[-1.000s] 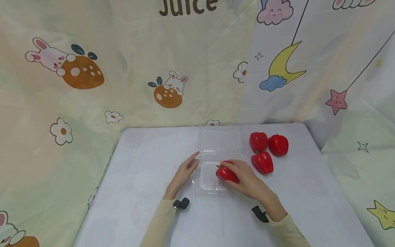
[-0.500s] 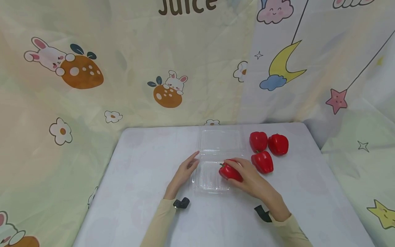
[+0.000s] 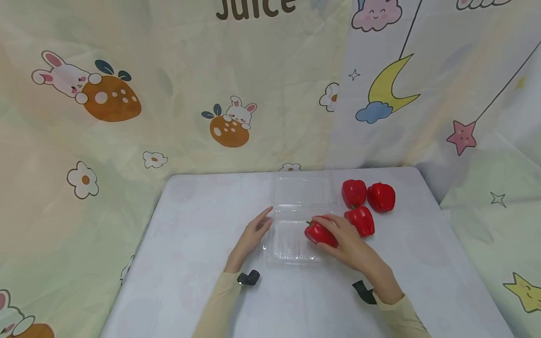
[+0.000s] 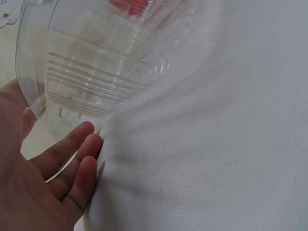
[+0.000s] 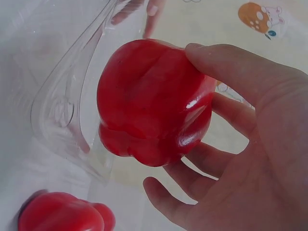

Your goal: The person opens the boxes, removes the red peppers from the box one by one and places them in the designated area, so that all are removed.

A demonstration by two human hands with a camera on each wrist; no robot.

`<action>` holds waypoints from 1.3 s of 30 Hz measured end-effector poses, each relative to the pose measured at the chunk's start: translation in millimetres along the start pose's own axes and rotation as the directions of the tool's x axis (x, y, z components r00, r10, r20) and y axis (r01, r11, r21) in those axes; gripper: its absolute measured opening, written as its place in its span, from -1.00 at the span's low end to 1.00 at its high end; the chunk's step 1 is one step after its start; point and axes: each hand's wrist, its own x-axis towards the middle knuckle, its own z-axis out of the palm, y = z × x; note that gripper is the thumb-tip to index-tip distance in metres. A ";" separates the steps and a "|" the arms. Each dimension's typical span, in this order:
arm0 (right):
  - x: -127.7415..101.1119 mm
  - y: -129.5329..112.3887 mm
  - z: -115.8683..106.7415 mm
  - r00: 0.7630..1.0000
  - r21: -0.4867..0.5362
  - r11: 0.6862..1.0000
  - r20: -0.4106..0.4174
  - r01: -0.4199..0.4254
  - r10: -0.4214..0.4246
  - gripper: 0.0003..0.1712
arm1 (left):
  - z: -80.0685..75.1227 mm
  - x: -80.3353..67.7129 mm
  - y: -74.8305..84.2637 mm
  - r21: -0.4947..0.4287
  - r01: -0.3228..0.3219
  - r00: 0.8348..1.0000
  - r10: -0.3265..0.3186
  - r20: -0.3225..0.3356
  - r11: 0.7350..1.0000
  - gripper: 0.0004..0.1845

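Left hand (image 3: 252, 235): fingers straight and relaxed, resting against the left wall of the clear box (image 3: 287, 244).
Clear box: on the bench (image 3: 190, 244), between both hands, lid folded back.
Right hand (image 3: 347, 239): fingers curled round a red pepper (image 3: 320, 233) at the box's right edge.
Three peppers (image 3: 367, 203): just beyond the right hand.

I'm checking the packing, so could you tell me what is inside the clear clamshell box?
The right hand holds one red pepper at the right end of the clear box. The rest shows only bare plastic. Whether the pepper touches the bottom is unclear.
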 end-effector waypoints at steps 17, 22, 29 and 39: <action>-5.4 10.3 -6.3 0.999 -0.001 1.000 -0.049 0.015 -0.015 0.13 | -0.2 0.5 0.9 0.000 -0.003 1.000 0.003 0.003 1.000 -0.46; -7.0 13.3 -8.9 0.999 0.006 1.000 -0.052 0.014 -0.014 0.14 | -0.3 -0.1 2.1 0.003 0.010 1.000 -0.010 0.000 1.000 -0.45; -9.1 13.8 -14.3 0.999 0.006 1.000 -0.053 0.009 -0.009 0.14 | -0.1 1.0 0.6 0.008 0.003 1.000 -0.003 -0.001 1.000 -0.46; -12.3 18.6 -20.3 0.996 0.004 1.000 -0.087 0.006 -0.005 0.11 | -0.8 1.1 -0.4 0.003 -0.020 1.000 0.020 -0.001 1.000 -0.45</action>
